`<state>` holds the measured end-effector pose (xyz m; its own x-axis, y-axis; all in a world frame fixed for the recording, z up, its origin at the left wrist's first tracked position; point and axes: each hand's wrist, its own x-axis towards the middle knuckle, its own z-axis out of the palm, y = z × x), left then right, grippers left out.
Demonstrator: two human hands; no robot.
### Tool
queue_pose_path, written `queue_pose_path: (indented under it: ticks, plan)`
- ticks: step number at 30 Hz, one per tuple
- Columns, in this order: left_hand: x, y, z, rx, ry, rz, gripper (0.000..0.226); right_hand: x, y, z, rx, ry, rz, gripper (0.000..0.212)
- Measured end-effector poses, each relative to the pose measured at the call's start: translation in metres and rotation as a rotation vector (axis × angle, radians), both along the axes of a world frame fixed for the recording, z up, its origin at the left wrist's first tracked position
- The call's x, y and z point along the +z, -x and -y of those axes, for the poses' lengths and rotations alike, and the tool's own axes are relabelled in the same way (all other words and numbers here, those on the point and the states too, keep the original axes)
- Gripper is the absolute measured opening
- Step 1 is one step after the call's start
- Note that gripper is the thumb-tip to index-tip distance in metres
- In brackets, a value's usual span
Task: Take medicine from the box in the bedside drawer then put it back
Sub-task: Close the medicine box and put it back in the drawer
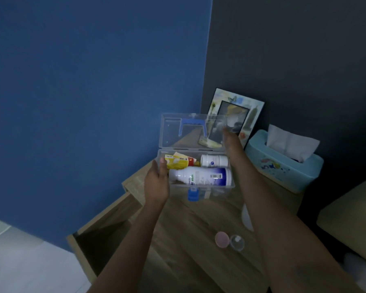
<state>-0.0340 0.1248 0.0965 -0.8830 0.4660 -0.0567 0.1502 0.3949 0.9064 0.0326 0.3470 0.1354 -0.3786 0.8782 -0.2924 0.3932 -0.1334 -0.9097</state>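
Two walls meet behind the scene, one blue [93, 81], one dark [304, 49].

Counter [199, 240]: wooden bedside top, carries all that follows. Drawer [106, 227]: pulled out at its left, interior dark, contents not visible; likely left open so the box can go back in.

Tissue box [283, 166]: pale blue, at the back right, a white tissue standing out of its slot.

Picture frame [237, 115]: leans against the dark wall, partly behind the box lid.

Box [199, 185]: clear plastic, near the counter's back left corner. Lid [190, 132] stands upright on its rear hinge, blue handle showing through it; blue latch [193, 194] hangs loose at the front. Open this way, the contents are all within reach.

Bottle [201, 176]: white with a blue band, lying on its side along the front of the box. Small bottle [215, 160]: white, lying behind it at the right. Packets [179, 162]: yellow, at the back left. All medicine appears to be inside the box; none is in a hand.

Left hand [157, 182]: against the left end of the box, fingers loosely curled, thumb at the rim, apparently steadying it.

Right hand [230, 142]: raised at the lid's right edge, fingers extended and together, touching or very near the lid, probably propping it open. Whether they grip it I cannot tell.

Pink cap [221, 239] and clear dome [237, 242]: small, side by side, touching, near the front.
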Motion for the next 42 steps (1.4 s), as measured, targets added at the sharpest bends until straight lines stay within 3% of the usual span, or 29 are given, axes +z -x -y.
queue_pose_path:
  ticks: [5, 8, 12, 16, 21, 24, 29, 35, 38, 40, 42]
  plan:
    - [0.002, -0.004, 0.0, 0.044, -0.101, 0.073, 0.063, 0.012, -0.007, 0.002, -0.181, 0.151, -0.304, 0.077]
    - [0.007, -0.002, 0.001, 0.119, -0.283, 0.3, 0.069, 0.016, -0.021, 0.021, -0.198, 0.122, -0.428, 0.083]
    - [0.015, 0.003, 0.009, 0.208, -0.488, 0.478, 0.078, 0.013, -0.041, 0.059, -0.265, 0.123, -0.41, 0.076]
    - [0.022, -0.003, 0.016, 0.153, -0.518, 0.423, 0.073, -0.005, -0.06, 0.09, -0.289, 0.244, -0.528, 0.041]
    - [0.021, -0.015, 0.025, 0.057, -0.438, 0.308, 0.055, -0.028, -0.067, 0.11, -0.362, 0.088, -0.471, 0.018]
    - [0.015, -0.02, 0.025, 0.034, -0.343, 0.229, 0.049, -0.036, -0.068, 0.116, -0.298, -0.056, -0.376, 0.019]
    - [0.008, -0.018, 0.026, 0.015, -0.314, 0.138, 0.041, -0.044, -0.066, 0.119, -0.306, -0.144, -0.416, 0.03]
    - [0.01, -0.018, 0.027, 0.011, -0.265, 0.221, 0.047, -0.043, -0.067, 0.121, -0.312, -0.156, -0.393, 0.03]
    - [0.007, -0.032, 0.032, 0.217, -0.17, 0.076, 0.06, -0.041, -0.067, 0.122, -0.308, -0.145, -0.394, 0.029]
    - [0.0, -0.054, 0.038, 0.333, -0.211, -0.071, 0.041, -0.04, -0.068, 0.123, -0.304, -0.147, -0.392, 0.029]
    - [-0.012, -0.074, 0.037, 0.231, -0.19, 0.005, 0.022, -0.041, -0.068, 0.122, -0.3, -0.143, -0.405, 0.029]
